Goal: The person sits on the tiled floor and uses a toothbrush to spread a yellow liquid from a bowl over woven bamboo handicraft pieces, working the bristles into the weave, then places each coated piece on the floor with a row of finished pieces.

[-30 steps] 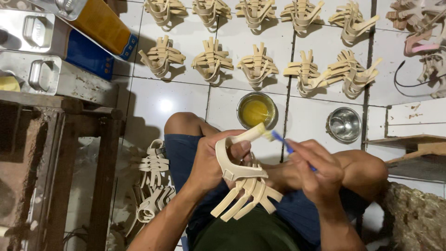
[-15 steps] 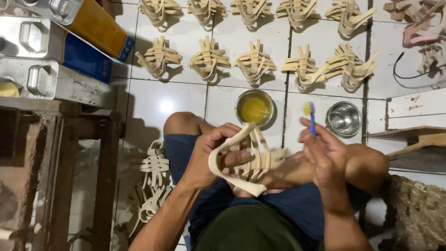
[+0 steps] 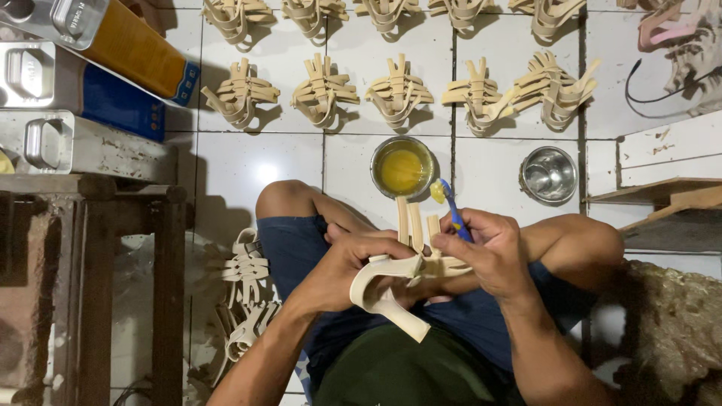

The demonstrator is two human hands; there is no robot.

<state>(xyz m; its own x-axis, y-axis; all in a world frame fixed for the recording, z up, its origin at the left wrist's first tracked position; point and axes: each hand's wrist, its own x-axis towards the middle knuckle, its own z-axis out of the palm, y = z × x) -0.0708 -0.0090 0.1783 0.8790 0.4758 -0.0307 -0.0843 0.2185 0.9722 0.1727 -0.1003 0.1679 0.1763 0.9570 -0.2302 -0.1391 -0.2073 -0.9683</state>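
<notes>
My left hand (image 3: 353,267) grips a cream strappy sandal upper (image 3: 406,267) over my lap, its loose straps pointing up and away from me. My right hand (image 3: 489,252) holds a blue toothbrush (image 3: 450,207) with yellow glue on its bristles, the head just above the strap ends. A small round bowl of yellow glue (image 3: 402,167) sits on the white tile floor beyond my knees.
An empty steel bowl (image 3: 548,175) stands right of the glue. Two rows of finished strap uppers (image 3: 398,94) lie on the tiles beyond. More uppers (image 3: 248,289) are piled at my left thigh. Metal cans (image 3: 83,146) and a wooden stool (image 3: 90,248) stand left; wooden boards (image 3: 662,203) right.
The sandal upper has been turned in my left hand so its straps now point up. My right hand has brought the glue-laden brush down from beside the bowl onto the straps.
</notes>
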